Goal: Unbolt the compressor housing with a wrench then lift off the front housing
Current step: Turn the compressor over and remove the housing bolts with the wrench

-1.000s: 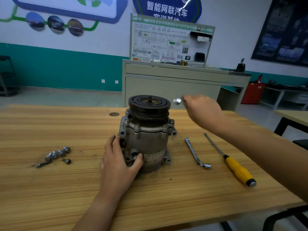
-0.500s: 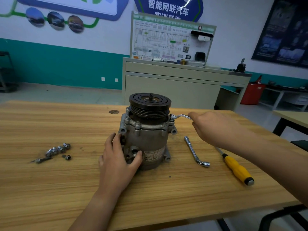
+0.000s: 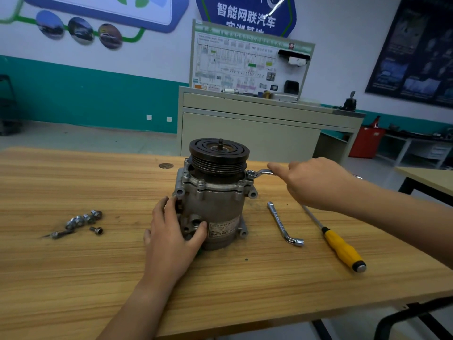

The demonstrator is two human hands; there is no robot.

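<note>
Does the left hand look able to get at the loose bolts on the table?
Probably yes. The left hand grips the compressor, but only bare table lies between it and the loose bolts; it must first let go.

Matt grey cast-metal compressor (image 3: 215, 207), glossy chrome wrench (image 3: 261, 172), grained wooden table (image 3: 98, 266).

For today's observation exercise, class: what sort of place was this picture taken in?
Probably a vehicle-repair training workshop: a compressor stands on a wooden workbench near loose bolts, a wiring-diagram training board stands behind, and car pictures hang on the wall.
</note>
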